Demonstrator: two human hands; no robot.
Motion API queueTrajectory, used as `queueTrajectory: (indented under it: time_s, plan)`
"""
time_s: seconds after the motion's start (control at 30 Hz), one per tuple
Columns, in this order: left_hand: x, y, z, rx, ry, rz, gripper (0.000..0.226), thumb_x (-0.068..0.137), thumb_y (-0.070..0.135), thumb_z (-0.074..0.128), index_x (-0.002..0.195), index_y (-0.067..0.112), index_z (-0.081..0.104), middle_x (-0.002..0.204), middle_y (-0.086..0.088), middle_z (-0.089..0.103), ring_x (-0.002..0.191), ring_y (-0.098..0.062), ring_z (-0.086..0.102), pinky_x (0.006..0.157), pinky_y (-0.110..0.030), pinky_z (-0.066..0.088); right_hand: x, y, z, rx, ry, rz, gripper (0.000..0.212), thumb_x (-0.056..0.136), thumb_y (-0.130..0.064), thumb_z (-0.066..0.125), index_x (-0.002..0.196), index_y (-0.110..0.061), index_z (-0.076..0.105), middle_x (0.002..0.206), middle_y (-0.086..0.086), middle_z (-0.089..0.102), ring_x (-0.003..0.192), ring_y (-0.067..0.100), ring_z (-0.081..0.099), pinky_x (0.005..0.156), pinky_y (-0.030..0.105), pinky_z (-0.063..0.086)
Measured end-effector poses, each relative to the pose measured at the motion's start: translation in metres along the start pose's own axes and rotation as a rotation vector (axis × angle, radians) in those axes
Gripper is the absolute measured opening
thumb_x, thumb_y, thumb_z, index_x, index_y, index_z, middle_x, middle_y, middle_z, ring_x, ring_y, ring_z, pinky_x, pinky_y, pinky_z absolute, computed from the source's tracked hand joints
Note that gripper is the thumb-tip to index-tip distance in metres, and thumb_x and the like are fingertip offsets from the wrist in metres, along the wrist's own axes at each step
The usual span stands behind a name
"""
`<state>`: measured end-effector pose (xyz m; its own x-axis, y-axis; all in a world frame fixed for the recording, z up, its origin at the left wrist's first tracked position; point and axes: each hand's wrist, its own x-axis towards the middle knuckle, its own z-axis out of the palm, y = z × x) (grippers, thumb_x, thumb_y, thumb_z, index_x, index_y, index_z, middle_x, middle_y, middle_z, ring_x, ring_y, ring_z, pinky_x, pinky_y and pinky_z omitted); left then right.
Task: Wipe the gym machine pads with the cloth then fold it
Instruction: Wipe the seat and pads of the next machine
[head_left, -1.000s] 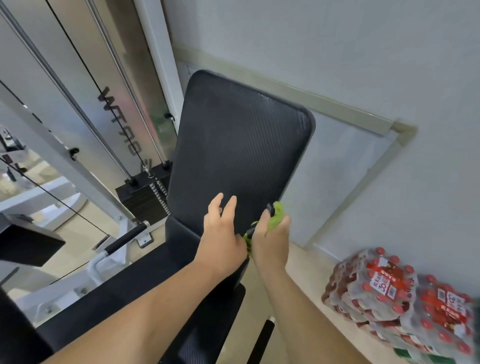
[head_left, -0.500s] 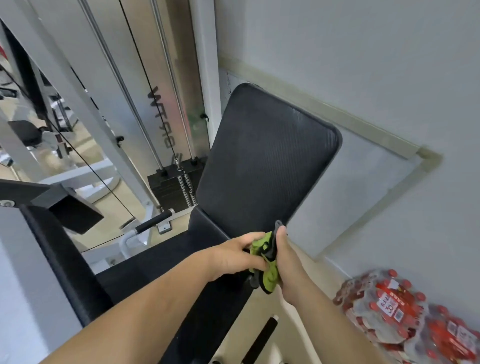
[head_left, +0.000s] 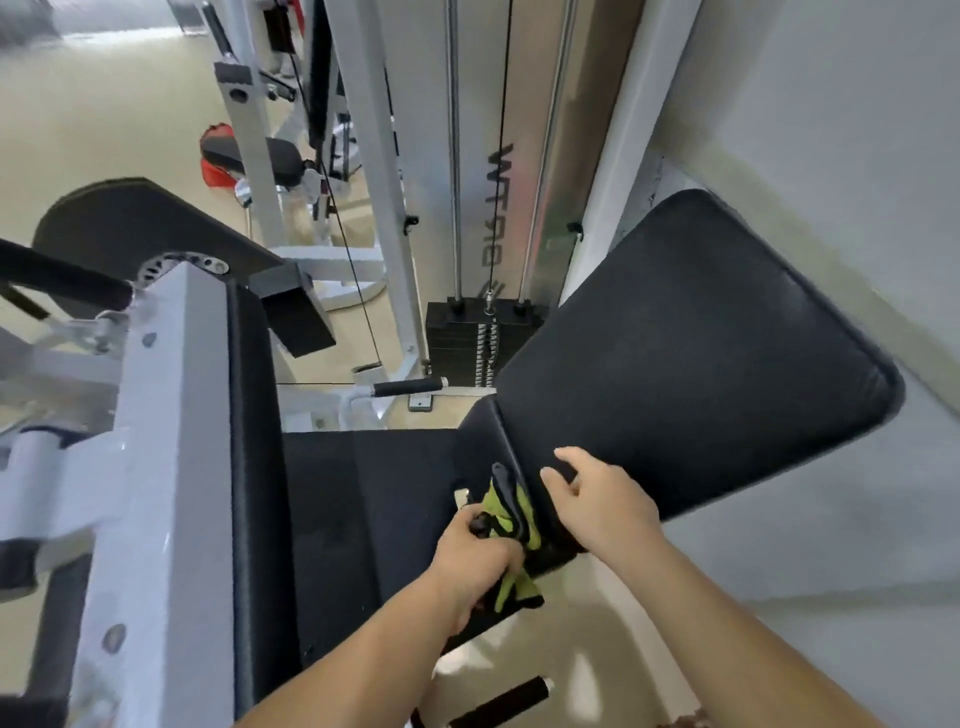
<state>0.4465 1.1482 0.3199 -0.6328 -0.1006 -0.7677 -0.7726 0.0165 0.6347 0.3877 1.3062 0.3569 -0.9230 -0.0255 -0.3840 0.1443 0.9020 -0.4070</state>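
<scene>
Since half a second ago the right hand (head_left: 605, 501) has let go of the cloth (head_left: 511, 522) and gone onto the back pad (head_left: 691, 364), so the left hand (head_left: 478, 564) alone holds the cloth, and the view has swung left to take in more of the gym. The pale wall (head_left: 831, 130) runs right of the back pad, and the beige floor (head_left: 93, 114) spreads far to its left. The white machine frame (head_left: 171, 467) stands left of the back pad, with a long black upright pad (head_left: 257, 467) fixed along its near side. The back pad itself is a broad black panel, tilted back towards the wall. The black seat pad (head_left: 374, 509) meets the back pad's lower left edge. Behind the back pad's left corner sits the black weight stack (head_left: 478, 343), with two bright guide rods (head_left: 453, 156) rising from it, and a black-gripped handle (head_left: 410, 387) lies just left of the stack. The right hand rests near the back pad's lower edge, its fingers (head_left: 566, 458) loosely spread and lightly bent, tips touching the pad and holding nothing. The left hand is below the back pad's lower corner, over the seat pad's right edge, fingers curled tight round the cloth. The cloth is green and black, bunched up, sticking out above and below the fist, right at the seam where the seat pad and the back pad meet.
</scene>
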Motion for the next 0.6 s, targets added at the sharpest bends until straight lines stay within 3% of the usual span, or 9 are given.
queueTrajectory:
  time_s: [0.1, 0.2, 0.27, 0.33, 0.43, 0.53, 0.6]
  plan:
    - [0.036, -0.006, -0.011, 0.02, 0.245, -0.105, 0.059, 0.076, 0.017, 0.07, 0.13, 0.021, 0.046, 0.102, -0.005, 0.065, 0.091, -0.023, 0.062, 0.089, -0.04, 0.057, 0.025, -0.006, 0.007, -0.107, 0.041, -0.186, 0.03, 0.104, -0.043, 0.049, 0.126, -0.033, 0.067, 0.111, -0.013, 0.066, 0.102, 0.014, 0.062, 0.076, 0.032, 0.051]
    - [0.089, 0.002, -0.017, -0.043, 0.312, -0.187, 0.088, 0.078, 0.033, 0.074, 0.149, 0.014, 0.027, 0.116, -0.01, 0.06, 0.101, -0.029, 0.061, 0.091, -0.039, 0.053, 0.065, -0.001, 0.008, -0.302, 0.2, -0.525, 0.02, 0.099, -0.027, 0.061, 0.11, -0.023, 0.078, 0.106, -0.006, 0.067, 0.104, 0.018, 0.061, 0.086, 0.035, 0.055]
    - [0.126, 0.017, -0.016, -0.089, 0.307, -0.139, 0.08, 0.079, 0.04, 0.076, 0.142, 0.017, 0.034, 0.113, -0.006, 0.062, 0.098, -0.026, 0.063, 0.091, -0.038, 0.055, 0.095, -0.001, 0.006, -0.47, 0.31, -0.656, 0.012, 0.091, -0.019, 0.071, 0.096, -0.016, 0.081, 0.1, 0.001, 0.07, 0.101, 0.025, 0.063, 0.097, 0.041, 0.054]
    - [0.163, 0.039, -0.015, -0.112, 0.302, -0.036, 0.063, 0.076, 0.044, 0.077, 0.13, 0.027, 0.048, 0.104, 0.003, 0.066, 0.094, -0.021, 0.065, 0.093, -0.036, 0.055, 0.125, -0.012, 0.007, -0.571, 0.345, -0.727, 0.005, 0.085, -0.016, 0.077, 0.087, -0.014, 0.081, 0.097, 0.006, 0.07, 0.098, 0.031, 0.064, 0.1, 0.046, 0.052]
    - [0.221, 0.069, -0.016, -0.063, 0.296, 0.125, 0.046, 0.069, 0.05, 0.072, 0.114, 0.046, 0.06, 0.109, 0.011, 0.066, 0.103, -0.016, 0.065, 0.099, -0.038, 0.054, 0.163, -0.031, 0.019, -0.708, 0.278, -0.764, 0.01, 0.088, -0.025, 0.072, 0.085, -0.017, 0.077, 0.096, 0.005, 0.066, 0.095, 0.03, 0.058, 0.085, 0.045, 0.047]
    - [0.261, 0.059, -0.009, 0.051, 0.245, 0.12, 0.067, 0.072, 0.057, 0.058, 0.138, 0.047, 0.051, 0.131, 0.001, 0.044, 0.124, -0.026, 0.048, 0.111, -0.047, 0.043, 0.177, -0.034, 0.028, -0.876, 0.197, -0.736, 0.022, 0.097, -0.037, 0.059, 0.096, -0.019, 0.073, 0.108, 0.004, 0.06, 0.104, 0.03, 0.051, 0.089, 0.045, 0.038]
    - [0.27, 0.034, 0.002, -0.04, 0.269, 0.11, 0.065, 0.078, 0.056, 0.058, 0.142, 0.049, 0.045, 0.134, -0.002, 0.042, 0.125, -0.03, 0.049, 0.109, -0.05, 0.044, 0.179, -0.029, 0.033, -0.981, 0.163, -0.738, 0.021, 0.099, -0.032, 0.054, 0.103, -0.018, 0.069, 0.115, 0.006, 0.054, 0.108, 0.032, 0.046, 0.093, 0.048, 0.035]
